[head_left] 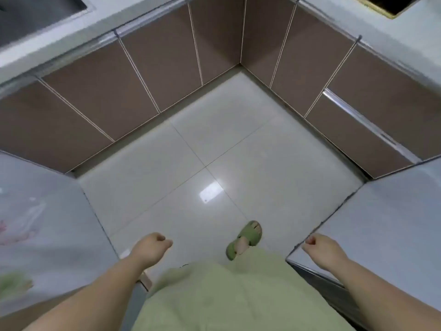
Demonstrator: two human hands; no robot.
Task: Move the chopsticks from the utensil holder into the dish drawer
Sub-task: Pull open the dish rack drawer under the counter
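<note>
No chopsticks and no utensil holder are in view. My left hand (pixel 150 249) hangs low at the lower left, fingers curled shut, holding nothing. My right hand (pixel 322 250) hangs at the lower right beside the edge of a pale counter, fingers also curled with nothing in them. A brown drawer front (pixel 358 137) with a long metal handle strip sits shut in the right run of cabinets. The other brown cabinet doors (pixel 143 75) along the back and left are shut too.
The camera looks straight down at a glossy pale tiled floor (pixel 202 151) in a kitchen corner. Grey countertops (pixel 47 223) flank both sides. A sink (pixel 35 15) is at top left, a dark hob (pixel 391 3) at top right. My green sandal (pixel 245 237) stands on the floor.
</note>
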